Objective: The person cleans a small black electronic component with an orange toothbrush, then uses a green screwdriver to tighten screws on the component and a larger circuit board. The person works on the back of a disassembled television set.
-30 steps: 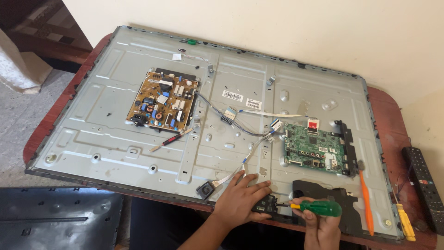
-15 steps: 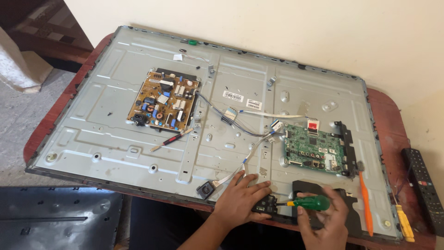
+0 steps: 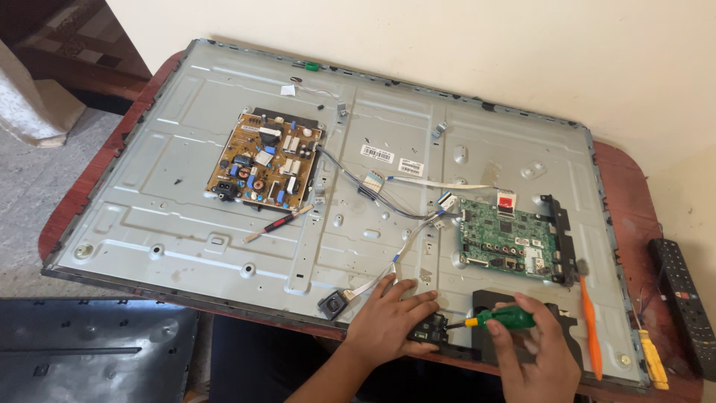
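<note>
Metal panel (image 3: 186, 186) | 2 boards | left hand (image 3: 388, 325) flat on module (image 3: 429, 328) | right hand (image 3: 533, 347) fingers gripping 1 screwdriver (image 3: 503, 319)

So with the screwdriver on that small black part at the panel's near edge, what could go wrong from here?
1. The green-handled screwdriver in the right hand points at the left hand steadying the small black module; a slip could jab the fingers.
2. The thin white ribbon cable runs just beside that hand and might get snagged.
3. The orange pry tool lies near the edge and could be knocked off.
</note>
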